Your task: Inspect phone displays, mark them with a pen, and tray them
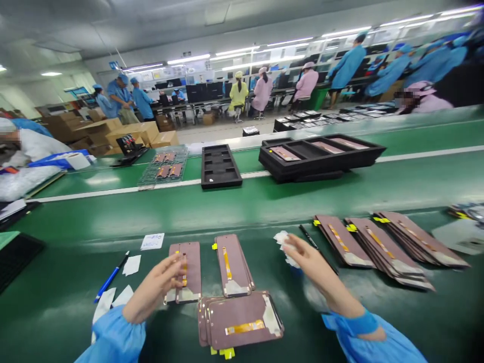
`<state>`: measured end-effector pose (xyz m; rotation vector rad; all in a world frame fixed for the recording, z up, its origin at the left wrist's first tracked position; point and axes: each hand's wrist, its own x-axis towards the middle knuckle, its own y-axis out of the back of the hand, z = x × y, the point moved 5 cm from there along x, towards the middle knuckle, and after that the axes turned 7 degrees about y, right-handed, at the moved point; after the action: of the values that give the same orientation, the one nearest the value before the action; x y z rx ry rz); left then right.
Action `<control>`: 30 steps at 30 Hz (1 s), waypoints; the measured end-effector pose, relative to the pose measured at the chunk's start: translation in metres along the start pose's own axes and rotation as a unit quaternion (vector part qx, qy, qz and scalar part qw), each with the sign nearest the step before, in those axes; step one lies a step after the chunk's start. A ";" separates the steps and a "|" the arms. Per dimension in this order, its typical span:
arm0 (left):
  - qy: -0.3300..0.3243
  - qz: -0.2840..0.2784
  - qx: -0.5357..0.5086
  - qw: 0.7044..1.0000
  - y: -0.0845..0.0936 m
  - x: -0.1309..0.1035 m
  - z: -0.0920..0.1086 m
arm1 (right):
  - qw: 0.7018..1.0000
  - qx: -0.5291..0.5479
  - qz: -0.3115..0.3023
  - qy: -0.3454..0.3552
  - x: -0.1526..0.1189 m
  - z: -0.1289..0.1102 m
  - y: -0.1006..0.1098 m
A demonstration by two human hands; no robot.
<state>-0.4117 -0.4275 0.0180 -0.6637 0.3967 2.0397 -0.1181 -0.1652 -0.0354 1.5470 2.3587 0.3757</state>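
Note:
My left hand [161, 280] hovers over or touches the left edge of a small stack of brown phone screen panels [193, 267], its fingers stretched out. Beside that stack stands another pile of panels [233, 262] with an orange flex cable and a yellow tab. Closer to me, a third pile [242, 317] lies crosswise with yellow tabs at its near edge. My right hand [308, 259], fingers extended, is at some crumpled white scraps [280, 238]; whether it touches them I cannot tell. A blue round object sits partly hidden below its fingers.
Three fanned panel stacks [389, 247] lie at right, near a black pen [308, 236]. A blue pen [111, 277] and paper pieces [131, 264] lie at left. Black foam trays [321, 161], [221, 166] and a clear tray [164, 166] stand farther back. Co-workers are beyond.

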 end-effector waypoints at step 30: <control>0.077 -0.114 -0.200 0.970 -0.087 0.035 -0.031 | 0.968 0.046 -0.227 -0.094 -0.012 -0.027 -0.146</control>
<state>-0.3428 -0.3749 -0.0295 -1.0663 -0.0122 1.8665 -0.2472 -0.2346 -0.0639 0.9746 2.5063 0.0121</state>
